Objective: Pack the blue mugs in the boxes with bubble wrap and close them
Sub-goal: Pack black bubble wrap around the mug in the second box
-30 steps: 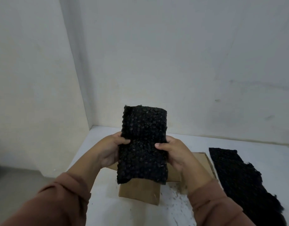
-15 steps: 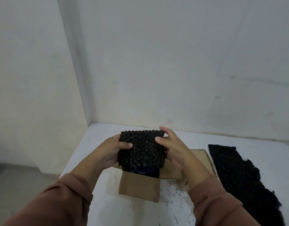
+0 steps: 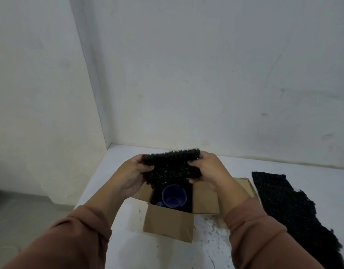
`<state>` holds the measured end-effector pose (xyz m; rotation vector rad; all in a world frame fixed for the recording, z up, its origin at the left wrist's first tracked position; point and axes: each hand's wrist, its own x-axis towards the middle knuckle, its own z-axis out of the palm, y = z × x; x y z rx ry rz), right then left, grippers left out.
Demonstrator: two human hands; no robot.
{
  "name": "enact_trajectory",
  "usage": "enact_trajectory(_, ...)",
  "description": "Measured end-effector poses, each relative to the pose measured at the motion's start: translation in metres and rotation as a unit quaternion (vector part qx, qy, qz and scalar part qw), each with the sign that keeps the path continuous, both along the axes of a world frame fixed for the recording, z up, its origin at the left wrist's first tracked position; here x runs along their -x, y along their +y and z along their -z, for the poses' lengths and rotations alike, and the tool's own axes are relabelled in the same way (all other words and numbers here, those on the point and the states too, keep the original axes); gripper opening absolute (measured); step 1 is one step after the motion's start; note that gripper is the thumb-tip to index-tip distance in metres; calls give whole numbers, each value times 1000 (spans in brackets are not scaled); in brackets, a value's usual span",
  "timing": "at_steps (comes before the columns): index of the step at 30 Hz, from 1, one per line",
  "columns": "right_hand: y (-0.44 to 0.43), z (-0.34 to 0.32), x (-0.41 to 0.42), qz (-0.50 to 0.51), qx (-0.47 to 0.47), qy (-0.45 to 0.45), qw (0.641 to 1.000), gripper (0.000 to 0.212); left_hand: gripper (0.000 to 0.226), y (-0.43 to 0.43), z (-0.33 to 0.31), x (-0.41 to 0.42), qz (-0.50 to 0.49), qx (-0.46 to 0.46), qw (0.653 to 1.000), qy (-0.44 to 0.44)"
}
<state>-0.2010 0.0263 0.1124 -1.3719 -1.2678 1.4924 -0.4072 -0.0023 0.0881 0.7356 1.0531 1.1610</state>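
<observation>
Since a second ago, folded black bubble-wrap pad (image 3: 171,167) tipped from upright to near-flat; now over mouth of open brown cardboard box (image 3: 168,223). Left grip (image 3: 136,175) and right grip (image 3: 208,169) each pinch one end of pad, thumbs on near face, fingers curled behind. Glossy blue ceramic mug (image 3: 174,196) sits inside box, mouth up, dark lining round it.

Judgement: pad light, soft, springy; hold by ends, press middle down. Mug hard, breakable; needs cushioning on top.

Box flaps splayed outward. Left edge of white bench (image 3: 128,239) near; back wall well apart. Spare black bubble-wrap sheet (image 3: 283,206) lies toward right edge.
</observation>
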Motion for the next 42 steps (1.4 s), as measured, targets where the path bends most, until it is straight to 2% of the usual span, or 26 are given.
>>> enact_trajectory(2, 3, -2, -1, -7, 19, 43, 999, 32, 35, 0, 1, 6, -4, -7, 999, -46)
enact_trajectory(4, 6, -2, 0, -14, 33, 80, 996, 34, 31, 1, 0, 12, 41, 2, 995, -89)
enact_trajectory(5, 7, -2, 0, -11, 39, 94, 995, 31, 25, 0, 0, 13, 74, 4, 994, -79)
enact_trajectory(7, 9, 0, 0, -15, 53, 116, 992, 26, 13, 1, 3, 13, 133, 2, 991, 18)
enact_trajectory(9, 12, 4, -2, -45, 71, 99, 991, 36, 22, 3, 9, 10, 161, -7, 978, 130)
enact_trajectory(11, 13, 7, -2, -87, 85, 55, 991, 42, 28, 3, 12, 5, 144, -22, 965, 217)
enact_trajectory(12, 14, 9, -1, -112, 76, 26, 990, 34, 28, 3, 14, 3, 128, -30, 958, 256)
enact_trajectory(13, 15, 11, 0, -140, 56, -17, 988, 27, 28, 3, 15, 0, 110, -33, 948, 296)
enact_trajectory(14, 16, 13, 1, -169, 17, -88, 982, 36, 26, 2, 17, -4, 91, -33, 937, 337)
enact_trajectory(16, 20, 20, 8, -208, -87, -268, 937, 51, 23, 1, 21, -9, 58, -36, 908, 414)
enact_trajectory(18, 22, 28, 18, -204, -197, -422, 861, 37, 22, 0, 26, -14, 48, -46, 883, 465)
enact_trajectory(20, 22, 36, 26, -196, -278, -520, 783, 25, 24, -4, 29, -18, 55, -67, 858, 506)
enact_trajectory(21, 22, 41, 30, -200, -300, -537, 763, 24, 23, -6, 29, -20, 56, -80, 847, 523)
enact_trajectory(25, 22, 53, 39, -230, -299, -530, 759, 28, 12, -13, 35, -22, 66, -97, 828, 548)
enact_trajectory(29, 24, 68, 45, -272, -336, -545, 718, 26, 22, -16, 45, -18, 109, -59, 822, 555)
enact_trajectory(33, 25, 80, 48, -286, -380, -532, 700, 23, 25, -11, 50, -15, 156, -136, 737, 644)
enact_trajectory(36, 28, 89, 48, -299, -388, -513, 705, 26, 22, -6, 55, -21, 177, -164, 693, 679)
enact_trajectory(38, 29, 95, 48, -292, -374, -488, 732, 26, 20, -3, 58, -28, 177, -146, 671, 705)
enact_trajectory(40, 31, 98, 47, -283, -357, -461, 762, 25, 32, 0, 64, -34, 182, -130, 642, 733)
enact_trajectory(42, 31, 101, 46, -290, -359, -442, 769, 28, 40, 1, 69, -38, 183, -110, 617, 758)
